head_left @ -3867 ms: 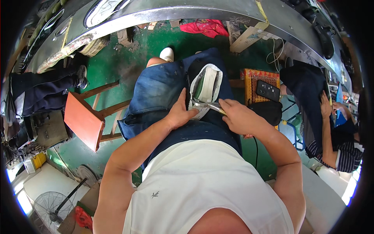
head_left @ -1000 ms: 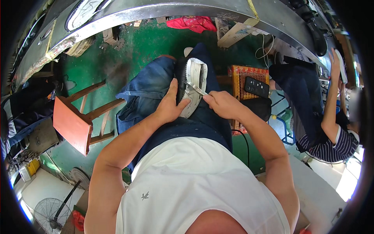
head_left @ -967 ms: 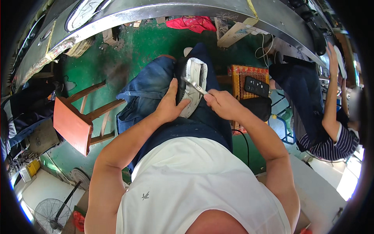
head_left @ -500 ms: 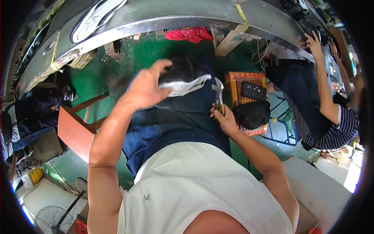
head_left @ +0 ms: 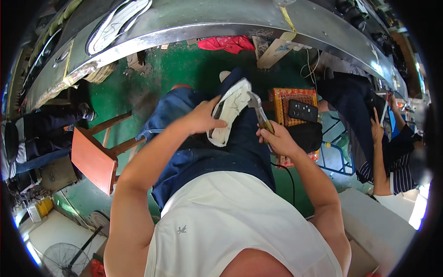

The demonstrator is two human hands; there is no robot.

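Note:
A dark shoe (head_left: 229,113) with a white underside turned up rests over my lap, on the blue trouser legs. My left hand (head_left: 201,117) grips its left side, thumb on the white underside and fingers at the edge. Lasting pincers (head_left: 259,113) with a bright metal head and brownish handles are in my right hand (head_left: 279,138), whose fingers are closed round the handles. Their head is at the right edge of the shoe's upper end; whether the jaws pinch the edge I cannot tell.
A metal-edged bench (head_left: 194,32) runs across the front, with another white-bottomed shoe (head_left: 117,27) on it. To my right, a beaded seat (head_left: 285,94) holds a black phone (head_left: 302,111) and a black pouch (head_left: 308,135). An orange stool (head_left: 93,159) stands left. A co-worker (head_left: 387,157) sits at right.
The shoe has turned from its dark side to its white underside, now more upright. My left hand has moved right and closed on it. The pincers' head has come to its edge.

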